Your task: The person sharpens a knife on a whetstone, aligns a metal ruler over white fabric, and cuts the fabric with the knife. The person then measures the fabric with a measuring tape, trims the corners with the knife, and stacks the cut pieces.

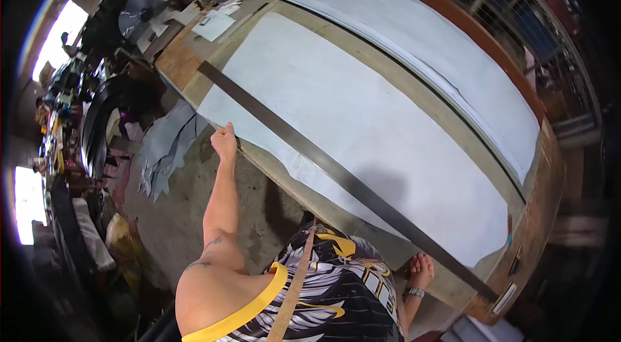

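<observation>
A large pale blue-white sheet (349, 102), which looks like leather, lies over the work table. My left hand (224, 141) is closed at the sheet's near left edge, its fingers pinching the margin by the table's rim. A long dark metal straightedge (297, 141) crosses the sheet diagonally, from the far left corner to the near right corner. My right hand (422, 269) is at the near table edge, below the straightedge and apart from it. Its fingers are slightly bent and apart, with nothing visible in them.
A stack of similar pale sheets (414, 25) lies on the far side over a brown layer (466, 18). Small tools, including a dark-handled one (515, 261), lie at the right end. Paper pieces (213, 25) are at the far left. Grey scraps (165, 148) hang beside the table.
</observation>
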### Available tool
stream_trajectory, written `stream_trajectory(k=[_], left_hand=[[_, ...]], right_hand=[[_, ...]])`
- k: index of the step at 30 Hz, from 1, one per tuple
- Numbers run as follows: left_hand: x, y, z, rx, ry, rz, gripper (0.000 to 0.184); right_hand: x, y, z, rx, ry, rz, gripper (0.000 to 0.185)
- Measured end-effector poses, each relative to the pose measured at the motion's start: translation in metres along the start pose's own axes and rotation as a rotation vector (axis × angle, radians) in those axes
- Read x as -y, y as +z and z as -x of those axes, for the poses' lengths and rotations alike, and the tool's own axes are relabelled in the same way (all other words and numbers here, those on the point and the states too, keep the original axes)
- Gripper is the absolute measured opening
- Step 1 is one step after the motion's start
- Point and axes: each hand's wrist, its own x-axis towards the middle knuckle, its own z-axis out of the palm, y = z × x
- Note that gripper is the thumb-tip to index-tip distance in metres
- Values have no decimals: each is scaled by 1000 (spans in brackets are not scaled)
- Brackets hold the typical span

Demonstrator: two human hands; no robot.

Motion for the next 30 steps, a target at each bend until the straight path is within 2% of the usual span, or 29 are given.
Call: stream_trajectory(k=[2,3,4,5,6,7,9,11,12,15,17,18,19,20,21,22,23,24,25,26,27,28,30], left_hand=[[9,-2,-9,47,68,-103,43],[18,-1,-14,5,254,-277,43],[49,-1,-32,64,503,-512,42],[43,-8,-29,58,614,-740,34],[62,-3,-37,96,629,-454,28],[61,-7,-37,136,594,-629,27],[43,-2,-38,264,245,-416,35],[16,-5,-27,304,-184,-101,46],[10,-10,-20,346,-288,28,41],[-12,-17,14,572,-373,218,35],[-42,-12,56,525,-435,175,31],[-46,-7,74,524,-454,177,30],[-48,-4,92,518,-473,182,29],[-42,0,106,553,-483,189,26],[-45,1,125,686,-534,297,24],[-63,8,165,544,-513,236,23],[-67,6,190,621,-621,367,25],[-44,4,203,658,-630,398,21],[-83,5,259,503,-506,147,19],[-108,8,295,430,-539,114,21],[-111,8,323,435,-548,226,23],[-115,13,345,474,-548,331,25],[-143,9,384,480,-526,339,28]], right_hand=[[-12,-6,-11,21,6,-18,22],[-6,2,-5,-13,27,5,23],[0,9,1,-6,49,-47,26],[-1,10,3,41,10,-57,27],[1,8,6,75,13,-19,28],[8,11,13,27,0,29,29],[24,8,17,50,-19,108,27],[46,0,16,46,-143,139,24],[58,-10,11,26,-208,200,23],[89,-49,-34,-7,-384,310,22],[108,-83,-80,-45,-513,431,22],[113,-97,-107,-64,-559,311,22],[121,-119,-139,-120,-618,465,24],[131,-136,-170,-169,-638,526,26],[142,-152,-188,-268,-671,619,26],[159,-161,-214,-345,-713,707,25],[165,-177,-238,-327,-589,642,20],[191,-174,-234,-429,-434,906,17],[185,-200,-285,-266,-365,750,27],[192,-187,-285,-301,-368,471,18],[181,-202,-321,-267,-437,432,17],[176,-206,-344,-275,-354,287,21],[195,-208,-329,-214,-258,471,30]])
